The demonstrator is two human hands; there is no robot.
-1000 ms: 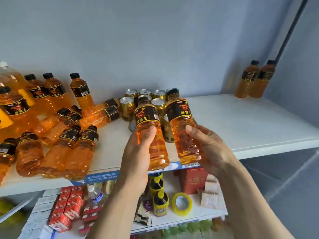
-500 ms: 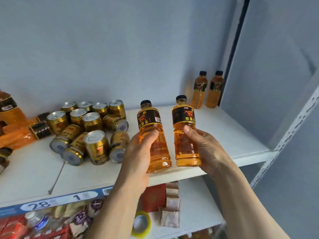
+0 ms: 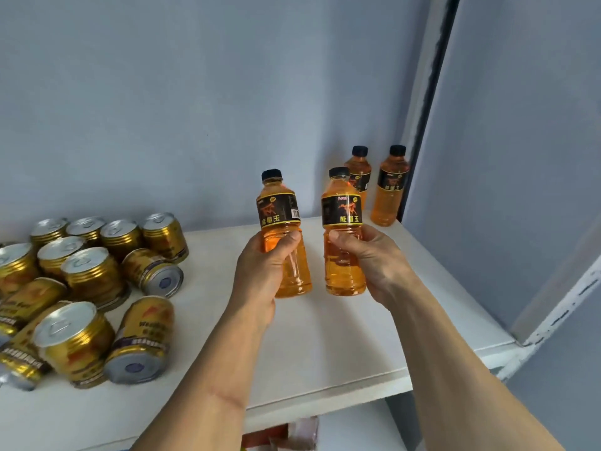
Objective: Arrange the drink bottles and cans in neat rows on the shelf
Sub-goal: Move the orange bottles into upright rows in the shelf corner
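Both held bottles (image 3: 283, 242) now nearer the corner pair (image 3: 388, 187).

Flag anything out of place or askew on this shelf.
Several gold cans on the shelf's left lie tipped on their sides among upright ones, an untidy heap, not rows. Nothing looks spilled or damaged. The two bottles at the back corner stand upright.

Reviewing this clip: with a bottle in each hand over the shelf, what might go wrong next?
1. Each hand, left and right, grips its bottle (left bottle, right bottle) low on the body; they may tip when set down.
2. The right bottle could knock the two standing bottles in the corner.
3. The gold cans lie jumbled, several on their sides; a nudge may roll them.
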